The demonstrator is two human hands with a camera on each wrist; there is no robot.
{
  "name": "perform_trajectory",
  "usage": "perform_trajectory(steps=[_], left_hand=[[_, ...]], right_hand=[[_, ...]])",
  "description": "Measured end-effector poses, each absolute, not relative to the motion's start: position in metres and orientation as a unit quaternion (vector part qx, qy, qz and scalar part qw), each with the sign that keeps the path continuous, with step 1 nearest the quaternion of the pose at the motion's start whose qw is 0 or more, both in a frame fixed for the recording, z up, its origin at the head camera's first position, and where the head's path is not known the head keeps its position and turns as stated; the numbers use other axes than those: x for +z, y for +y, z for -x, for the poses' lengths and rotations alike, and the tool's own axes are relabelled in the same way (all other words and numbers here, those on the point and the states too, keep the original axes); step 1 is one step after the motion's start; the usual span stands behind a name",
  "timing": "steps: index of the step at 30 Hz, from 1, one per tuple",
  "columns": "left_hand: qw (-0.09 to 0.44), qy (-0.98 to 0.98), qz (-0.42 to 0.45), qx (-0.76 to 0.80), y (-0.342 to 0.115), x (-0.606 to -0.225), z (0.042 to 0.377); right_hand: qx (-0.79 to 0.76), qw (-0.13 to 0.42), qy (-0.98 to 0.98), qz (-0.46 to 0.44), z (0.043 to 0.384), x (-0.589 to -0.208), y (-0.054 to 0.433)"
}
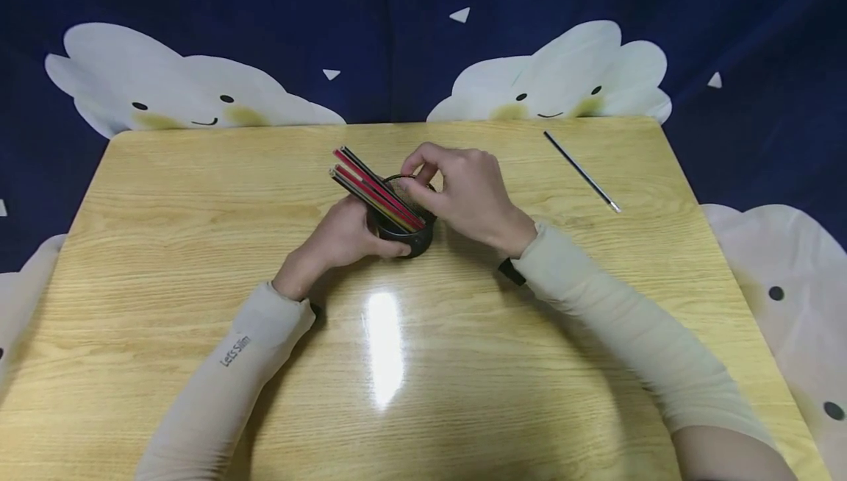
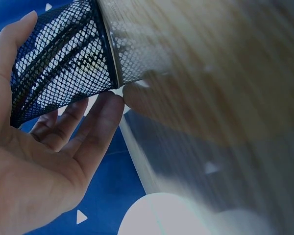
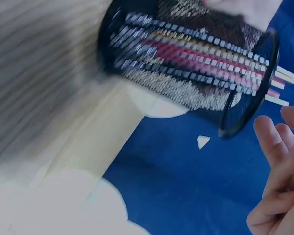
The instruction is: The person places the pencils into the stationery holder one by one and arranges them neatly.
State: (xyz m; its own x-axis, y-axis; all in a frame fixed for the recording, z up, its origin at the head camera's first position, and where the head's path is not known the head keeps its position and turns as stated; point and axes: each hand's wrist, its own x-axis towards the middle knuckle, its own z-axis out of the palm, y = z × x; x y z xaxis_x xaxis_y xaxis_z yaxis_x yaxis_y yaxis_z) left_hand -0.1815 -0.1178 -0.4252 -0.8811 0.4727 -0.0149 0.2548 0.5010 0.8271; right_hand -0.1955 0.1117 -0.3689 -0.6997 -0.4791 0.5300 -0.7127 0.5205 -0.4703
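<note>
My left hand (image 1: 344, 234) holds a black mesh pencil cup (image 2: 63, 58) from its left side, thumb in front and fingers round the far side. Several pencils (image 1: 370, 194), with red, black and yellowish sides, lean to the left inside the cup. Through the mesh (image 3: 186, 58) their lower lengths show. Beside the cup's rim is my right hand (image 1: 470, 190), fingers bent and thumb near the forefinger. Nothing is visible between those fingers (image 3: 269, 139) in the right wrist view, where they stand just off the rim.
A dark pencil (image 1: 582, 172) with a pale end lies on the wooden table (image 1: 185, 201) at the far right. Behind the table's back edge hangs a dark blue curtain (image 1: 390, 32) with white clouds. Light glares off the tabletop in front of the cup.
</note>
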Motion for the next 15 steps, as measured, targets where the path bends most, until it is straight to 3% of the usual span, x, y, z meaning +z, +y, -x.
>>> perform_trajectory(steps=[15], left_hand=[[0.118,0.865,-0.202,0.443,-0.116,-0.424,0.18]], right_hand=[[0.309,0.191,-0.891,-0.271,0.211,-0.374,0.177]])
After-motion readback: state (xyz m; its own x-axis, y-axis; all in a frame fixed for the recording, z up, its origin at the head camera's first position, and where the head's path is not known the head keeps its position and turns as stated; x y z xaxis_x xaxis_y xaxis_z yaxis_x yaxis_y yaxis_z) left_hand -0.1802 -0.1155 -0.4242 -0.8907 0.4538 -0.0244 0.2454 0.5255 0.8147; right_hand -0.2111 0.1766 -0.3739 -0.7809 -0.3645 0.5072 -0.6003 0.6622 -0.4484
